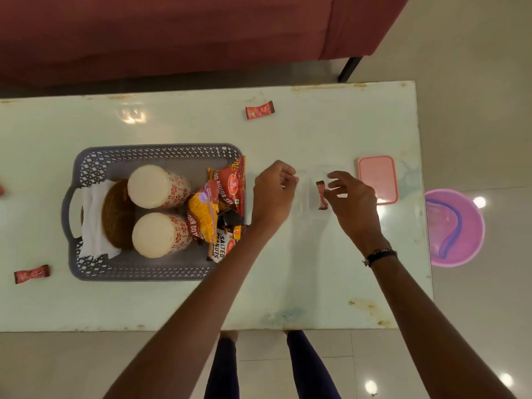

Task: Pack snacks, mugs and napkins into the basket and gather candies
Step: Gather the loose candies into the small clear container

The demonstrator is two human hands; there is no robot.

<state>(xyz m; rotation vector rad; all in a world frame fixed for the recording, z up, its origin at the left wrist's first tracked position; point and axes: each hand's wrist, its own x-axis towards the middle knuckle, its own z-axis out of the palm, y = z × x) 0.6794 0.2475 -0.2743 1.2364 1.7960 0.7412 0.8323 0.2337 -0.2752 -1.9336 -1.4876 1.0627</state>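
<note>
A grey basket [86, 168] on the table holds two red-patterned white mugs [158, 186] [161, 234], white napkins [92, 217], a brown woven mat [116, 217] and several snack packets [227, 197]. To its right stands a clear plastic container [305, 208] with one red candy [321, 195] in it. My left hand [273, 194] is curled at the container's left rim. My right hand [354, 200] hovers over the container with its fingers spread, just right of the candy. Loose red candies lie at the far side [260, 110] and the near left [31, 274].
A pink lid [378, 178] lies right of the container. A pink bucket [454, 228] stands on the floor past the table's right edge. A dark red sofa [172, 33] runs along the far side. Another candy [1, 190] peeks in at the left edge.
</note>
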